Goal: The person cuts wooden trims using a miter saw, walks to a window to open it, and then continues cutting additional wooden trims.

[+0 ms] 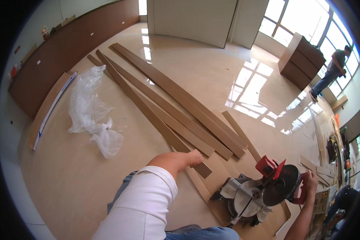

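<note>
My left hand (195, 158) is closed around a long brown board (160, 127), close to its near end. The board slants away toward the far left, and its near end lies beside a mitre saw (282, 185) with a round dark blade guard and red housing. At the saw's right side, my right hand (309, 183) is wrapped round its red handle. The saw stands on a sheet of cardboard (206, 182). Several more brown boards (180, 100) lie on the floor beyond my left hand, roughly side by side.
Crumpled clear plastic wrap (93, 104) and a long narrow carton (54, 108) lie at the left. A brown cabinet (302, 62) stands at the far right, near a standing person (335, 70). Offcuts (316, 170) and tools line the right side; another person (340, 206) is partly visible there.
</note>
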